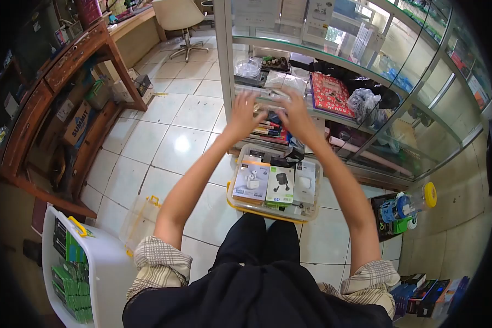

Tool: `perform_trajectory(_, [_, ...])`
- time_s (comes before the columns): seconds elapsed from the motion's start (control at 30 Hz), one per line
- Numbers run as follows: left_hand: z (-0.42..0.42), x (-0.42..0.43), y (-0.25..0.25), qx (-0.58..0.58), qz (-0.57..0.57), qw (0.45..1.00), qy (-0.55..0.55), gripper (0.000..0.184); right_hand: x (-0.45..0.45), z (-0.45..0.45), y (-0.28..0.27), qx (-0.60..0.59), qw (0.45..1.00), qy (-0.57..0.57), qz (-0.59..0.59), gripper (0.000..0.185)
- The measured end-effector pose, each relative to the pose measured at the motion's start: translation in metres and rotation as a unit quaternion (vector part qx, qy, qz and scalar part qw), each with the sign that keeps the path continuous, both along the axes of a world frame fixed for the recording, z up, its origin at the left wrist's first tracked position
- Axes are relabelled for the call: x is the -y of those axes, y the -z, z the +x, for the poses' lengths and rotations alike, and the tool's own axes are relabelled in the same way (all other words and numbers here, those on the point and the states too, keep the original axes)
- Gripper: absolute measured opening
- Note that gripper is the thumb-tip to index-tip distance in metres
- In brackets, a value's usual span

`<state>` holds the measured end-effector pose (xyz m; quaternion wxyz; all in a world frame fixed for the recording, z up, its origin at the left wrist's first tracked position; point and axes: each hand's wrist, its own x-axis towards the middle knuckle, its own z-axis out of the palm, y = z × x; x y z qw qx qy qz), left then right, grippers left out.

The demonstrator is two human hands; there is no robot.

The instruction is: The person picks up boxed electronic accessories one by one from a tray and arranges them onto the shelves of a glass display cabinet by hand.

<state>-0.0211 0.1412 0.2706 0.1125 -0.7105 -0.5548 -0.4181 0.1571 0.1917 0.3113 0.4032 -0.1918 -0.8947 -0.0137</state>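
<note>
Earbud boxes (280,185) are lying face up in the clear plastic bin (307,211), probably keeping labels readable, while the left hand (247,116) and right hand (298,115) are hovering before the glass cabinet (222,65), their grip too blurred to tell.

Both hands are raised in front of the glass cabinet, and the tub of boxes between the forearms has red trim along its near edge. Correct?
Not quite: the head view shows yellow trim along the near edge of the tub of boxes, not red. The left hand and right hand are raised in front of the glass cabinet.
</note>
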Motion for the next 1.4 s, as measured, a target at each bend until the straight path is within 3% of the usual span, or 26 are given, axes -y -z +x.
perform_trajectory(0.17, [0.006, 0.089, 0.108, 0.143, -0.250, 0.957, -0.037, 0.065, 0.058, 0.026, 0.132, -0.013, 0.963, 0.059, -0.262, 0.038])
perform_trajectory(0.27, [0.018, 0.129, 0.150, 0.226, -0.265, 0.933, -0.093, 0.063, 0.104, 0.028, 0.193, 0.010, 0.940, 0.138, -0.310, 0.049])
perform_trajectory(0.5, [0.037, 0.157, 0.192, 0.242, -0.295, 0.917, -0.118, 0.054, 0.167, 0.007, 0.220, 0.015, 0.925, 0.189, -0.329, 0.056])
perform_trajectory(0.67, [0.048, 0.160, 0.204, 0.203, -0.192, 0.943, -0.181, 0.047, 0.172, 0.002, 0.220, -0.008, 0.917, 0.197, -0.346, 0.059])
perform_trajectory(0.77, [0.050, 0.164, 0.180, 0.294, -0.228, 0.918, -0.137, 0.045, 0.179, 0.000, 0.212, -0.044, 0.895, 0.193, -0.400, 0.058])
perform_trajectory(0.83, [0.056, 0.169, 0.162, 0.466, -0.214, 0.854, -0.090, 0.040, 0.181, -0.001, 0.203, -0.049, 0.893, 0.189, -0.405, 0.057])
perform_trajectory(0.9, [0.060, 0.173, 0.146, 0.455, -0.205, 0.861, -0.100, 0.038, 0.186, 0.002, 0.186, -0.094, 0.878, 0.170, -0.437, 0.058])
perform_trajectory(0.97, [0.061, 0.174, 0.132, 0.550, -0.191, 0.811, -0.057, 0.036, 0.185, 0.007, 0.171, -0.099, 0.881, 0.171, -0.430, 0.058])
perform_trajectory(1.0, [0.059, 0.174, 0.126, 0.549, -0.188, 0.812, -0.054, 0.036, 0.182, 0.012, 0.166, -0.102, 0.889, 0.150, -0.421, 0.057])
perform_trajectory(1.07, [0.053, 0.171, 0.113, 0.648, -0.192, 0.736, 0.043, 0.031, 0.184, 0.020, 0.138, -0.090, 0.898, 0.138, -0.407, 0.056])
perform_trajectory(1.1, [0.057, 0.170, 0.099, 0.647, -0.190, 0.737, 0.046, 0.031, 0.183, 0.024, 0.122, -0.091, 0.900, 0.138, -0.404, 0.056])
perform_trajectory(1.17, [0.068, 0.169, 0.061, 0.733, -0.148, 0.647, 0.151, 0.027, 0.178, 0.029, 0.094, -0.112, 0.918, 0.101, -0.367, 0.057])
perform_trajectory(1.23, [0.073, 0.165, 0.030, 0.732, -0.167, 0.626, 0.210, 0.027, 0.174, 0.032, 0.063, -0.128, 0.929, 0.099, -0.334, 0.055])
perform_trajectory(1.3, [0.084, 0.161, -0.007, 0.747, -0.165, 0.550, 0.336, 0.030, 0.165, 0.035, 0.038, -0.083, 0.972, 0.135, -0.172, 0.054])
perform_trajectory(1.37, [0.097, 0.156, -0.034, 0.736, -0.147, 0.550, 0.366, 0.031, 0.155, 0.034, 0.016, -0.063, 0.968, 0.152, -0.191, 0.054])
perform_trajectory(1.4, [0.099, 0.150, -0.043, 0.727, -0.130, 0.548, 0.392, 0.031, 0.146, 0.033, 0.004, -0.077, 0.970, 0.101, -0.208, 0.057])
